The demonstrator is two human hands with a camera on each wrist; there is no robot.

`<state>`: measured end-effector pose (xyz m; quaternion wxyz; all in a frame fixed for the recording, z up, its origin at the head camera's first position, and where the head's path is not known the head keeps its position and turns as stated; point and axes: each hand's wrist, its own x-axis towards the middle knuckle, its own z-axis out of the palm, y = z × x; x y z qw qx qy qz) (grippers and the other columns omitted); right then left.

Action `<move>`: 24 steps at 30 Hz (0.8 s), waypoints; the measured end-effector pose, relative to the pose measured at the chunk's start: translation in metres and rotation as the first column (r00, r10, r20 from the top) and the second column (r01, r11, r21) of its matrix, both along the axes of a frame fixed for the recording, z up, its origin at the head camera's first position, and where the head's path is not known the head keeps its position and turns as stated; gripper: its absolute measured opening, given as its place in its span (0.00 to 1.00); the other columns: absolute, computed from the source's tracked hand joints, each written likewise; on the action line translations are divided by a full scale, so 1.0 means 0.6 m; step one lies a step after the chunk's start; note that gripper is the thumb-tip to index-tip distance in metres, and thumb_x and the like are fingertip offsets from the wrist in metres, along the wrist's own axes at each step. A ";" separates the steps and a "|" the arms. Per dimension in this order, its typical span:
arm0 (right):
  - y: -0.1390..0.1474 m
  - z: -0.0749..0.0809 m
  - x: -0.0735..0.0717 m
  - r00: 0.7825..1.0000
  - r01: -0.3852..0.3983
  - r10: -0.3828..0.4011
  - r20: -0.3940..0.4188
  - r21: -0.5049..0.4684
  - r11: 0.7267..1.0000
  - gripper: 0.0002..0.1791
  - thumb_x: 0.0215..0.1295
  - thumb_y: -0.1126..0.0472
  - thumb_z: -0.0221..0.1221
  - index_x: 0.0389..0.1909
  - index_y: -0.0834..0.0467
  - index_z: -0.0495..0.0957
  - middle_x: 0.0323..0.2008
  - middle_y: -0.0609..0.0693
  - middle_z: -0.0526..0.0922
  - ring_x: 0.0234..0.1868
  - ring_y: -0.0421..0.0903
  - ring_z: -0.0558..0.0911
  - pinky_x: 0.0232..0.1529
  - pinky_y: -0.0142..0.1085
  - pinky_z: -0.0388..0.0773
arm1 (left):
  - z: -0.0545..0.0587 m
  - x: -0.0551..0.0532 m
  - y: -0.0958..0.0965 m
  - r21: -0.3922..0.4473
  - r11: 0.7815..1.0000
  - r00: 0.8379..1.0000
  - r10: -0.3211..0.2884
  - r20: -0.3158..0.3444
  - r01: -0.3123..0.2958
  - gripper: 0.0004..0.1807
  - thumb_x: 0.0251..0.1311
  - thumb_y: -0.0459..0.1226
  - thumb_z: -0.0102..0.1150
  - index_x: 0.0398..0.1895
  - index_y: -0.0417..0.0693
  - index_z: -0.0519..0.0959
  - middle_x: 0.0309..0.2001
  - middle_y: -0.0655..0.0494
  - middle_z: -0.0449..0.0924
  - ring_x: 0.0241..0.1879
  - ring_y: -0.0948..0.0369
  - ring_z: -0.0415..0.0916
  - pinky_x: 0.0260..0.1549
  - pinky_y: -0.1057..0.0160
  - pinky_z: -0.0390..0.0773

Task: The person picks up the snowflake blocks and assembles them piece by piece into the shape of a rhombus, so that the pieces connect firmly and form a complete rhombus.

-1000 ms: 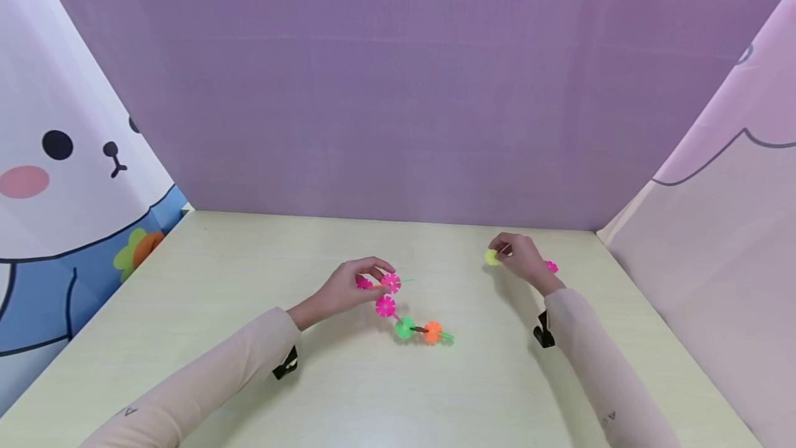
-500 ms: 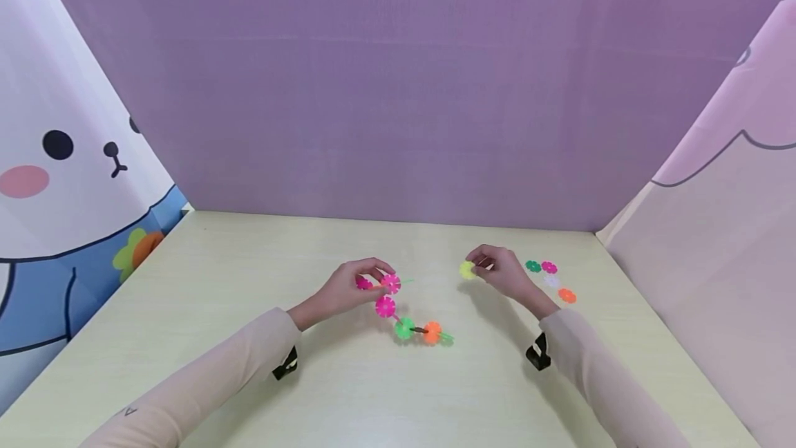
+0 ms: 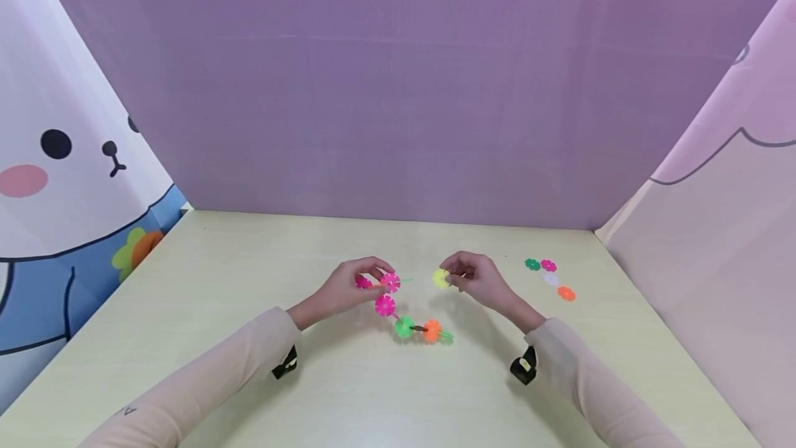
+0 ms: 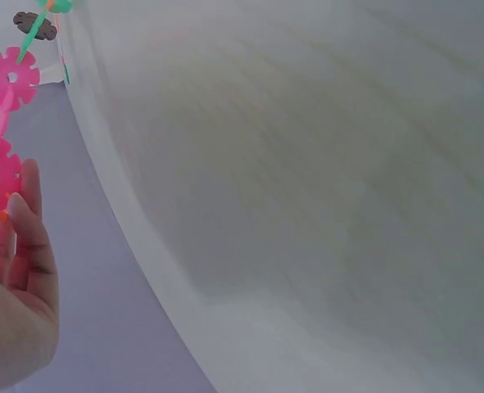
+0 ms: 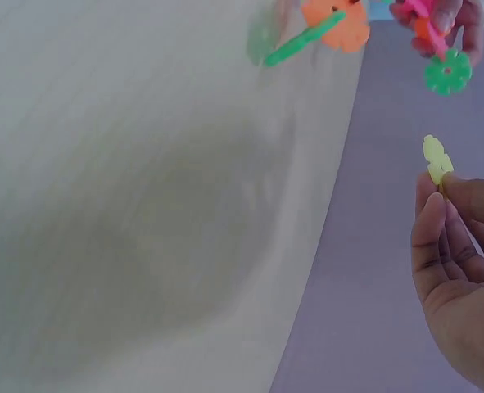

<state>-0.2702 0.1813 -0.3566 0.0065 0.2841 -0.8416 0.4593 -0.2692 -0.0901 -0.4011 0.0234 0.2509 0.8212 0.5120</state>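
Note:
My left hand (image 3: 350, 287) pinches one end of a chain of linked plastic snowflake discs, close to a pink disc (image 3: 390, 283). From there the chain runs down through another pink disc (image 3: 385, 305), a green disc (image 3: 404, 328) and an orange disc (image 3: 432, 330), with discs set edge-on between them. A green disc (image 5: 448, 72) sticks out at the held end. My right hand (image 3: 481, 282) pinches a yellow disc (image 3: 441, 278) between thumb and fingers, a short gap to the right of the chain. In the right wrist view the yellow disc is seen nearly edge-on.
On the right of the table (image 3: 261, 247) lie loose discs: dark green (image 3: 532, 264), pink (image 3: 548, 265), white (image 3: 551, 280) and orange (image 3: 566, 293). A purple backdrop (image 3: 398, 88) stands behind the table, with printed cloth at both sides.
My right hand has come left and slightly nearer with the yellow disc, from beside the loose discs toward the chain, uncovering those discs. My left hand and the chain stay in place.

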 end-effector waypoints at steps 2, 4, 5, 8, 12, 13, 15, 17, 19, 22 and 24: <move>-0.004 -0.009 -0.005 1.000 -0.014 0.014 0.009 -0.022 1.000 0.09 0.56 0.75 0.56 0.39 0.72 0.75 0.31 0.66 0.79 0.26 0.44 0.78 0.25 0.29 0.76 | -0.001 -0.001 0.000 -0.004 1.000 1.000 0.005 -0.004 -0.006 0.14 0.51 0.38 0.65 0.43 0.60 0.78 0.36 0.58 0.79 0.29 0.60 0.77 0.26 0.64 0.79; -0.008 -0.018 -0.011 0.999 -0.019 0.020 0.025 -0.036 0.999 0.09 0.57 0.74 0.57 0.39 0.70 0.76 0.31 0.64 0.80 0.26 0.39 0.77 0.25 0.31 0.76 | -0.001 -0.002 0.000 -0.009 1.000 1.000 0.009 -0.013 -0.009 0.14 0.51 0.38 0.65 0.42 0.61 0.78 0.36 0.59 0.79 0.30 0.61 0.77 0.26 0.64 0.79; -0.010 -0.023 -0.013 0.999 -0.022 0.024 0.030 -0.044 0.999 0.09 0.57 0.73 0.57 0.39 0.69 0.76 0.31 0.63 0.80 0.26 0.37 0.77 0.25 0.32 0.77 | -0.002 -0.002 -0.001 -0.011 1.000 1.000 0.009 -0.017 -0.009 0.14 0.51 0.38 0.65 0.42 0.61 0.78 0.36 0.59 0.80 0.30 0.61 0.77 0.26 0.64 0.79; -0.017 -0.032 -0.019 0.999 -0.026 0.028 0.042 -0.059 0.998 0.09 0.57 0.71 0.58 0.40 0.66 0.77 0.31 0.61 0.81 0.25 0.37 0.77 0.26 0.35 0.78 | -0.003 -0.004 -0.001 -0.016 1.000 1.000 0.011 -0.025 -0.011 0.15 0.51 0.37 0.65 0.42 0.60 0.78 0.36 0.60 0.80 0.31 0.61 0.77 0.26 0.64 0.79; -0.027 -0.031 -0.019 0.998 -0.048 0.052 0.040 -0.081 0.996 0.09 0.57 0.71 0.58 0.39 0.66 0.77 0.30 0.61 0.80 0.25 0.38 0.78 0.27 0.40 0.79 | -0.003 -0.004 -0.001 -0.012 1.000 1.000 0.008 -0.023 -0.009 0.15 0.51 0.37 0.65 0.43 0.60 0.78 0.37 0.59 0.80 0.32 0.60 0.77 0.27 0.64 0.79; -0.029 -0.031 -0.018 0.998 -0.049 0.053 0.044 -0.082 0.995 0.09 0.57 0.71 0.58 0.39 0.66 0.77 0.30 0.61 0.80 0.25 0.38 0.78 0.27 0.42 0.79 | -0.002 -0.004 0.000 -0.011 1.000 1.000 0.006 -0.023 -0.006 0.15 0.51 0.37 0.65 0.43 0.60 0.78 0.37 0.59 0.80 0.32 0.59 0.78 0.28 0.64 0.79; -0.032 -0.030 -0.017 0.997 -0.052 0.056 0.052 -0.085 0.995 0.09 0.57 0.71 0.58 0.39 0.66 0.77 0.30 0.61 0.80 0.25 0.37 0.78 0.27 0.42 0.79 | -0.002 -0.004 0.000 -0.009 1.000 1.000 0.002 -0.024 -0.002 0.15 0.51 0.37 0.65 0.43 0.60 0.78 0.38 0.59 0.80 0.33 0.58 0.78 0.28 0.64 0.80; -0.034 -0.029 -0.017 0.997 -0.044 0.049 0.066 -0.079 0.996 0.09 0.57 0.71 0.58 0.40 0.66 0.77 0.30 0.61 0.80 0.25 0.37 0.78 0.28 0.42 0.79 | -0.002 -0.004 0.000 -0.008 1.000 1.000 -0.003 -0.028 0.002 0.15 0.51 0.37 0.65 0.43 0.60 0.78 0.38 0.59 0.80 0.34 0.57 0.78 0.28 0.64 0.80; -0.035 -0.029 -0.017 0.996 -0.036 0.042 0.074 -0.079 0.996 0.09 0.58 0.71 0.58 0.40 0.66 0.77 0.31 0.61 0.80 0.25 0.37 0.78 0.28 0.42 0.79 | -0.001 -0.004 0.000 -0.005 1.000 0.999 -0.007 -0.033 0.006 0.15 0.51 0.37 0.65 0.43 0.59 0.78 0.38 0.59 0.80 0.35 0.56 0.78 0.29 0.64 0.80; -0.037 -0.022 -0.012 0.995 -0.031 0.038 0.087 -0.087 0.996 0.09 0.57 0.73 0.57 0.40 0.68 0.77 0.31 0.64 0.80 0.25 0.37 0.77 0.29 0.45 0.79 | -0.001 -0.003 0.000 -0.001 1.000 0.999 -0.008 -0.042 0.008 0.15 0.52 0.37 0.64 0.43 0.59 0.78 0.39 0.60 0.80 0.36 0.54 0.78 0.29 0.64 0.80; -0.038 -0.018 -0.008 0.996 -0.038 0.045 0.075 -0.095 0.995 0.09 0.57 0.74 0.56 0.40 0.70 0.76 0.31 0.65 0.80 0.25 0.37 0.77 0.28 0.43 0.79 | 0.000 -0.003 0.000 0.002 1.000 0.999 -0.009 -0.046 0.009 0.15 0.52 0.37 0.64 0.44 0.59 0.78 0.39 0.60 0.80 0.36 0.53 0.78 0.30 0.64 0.80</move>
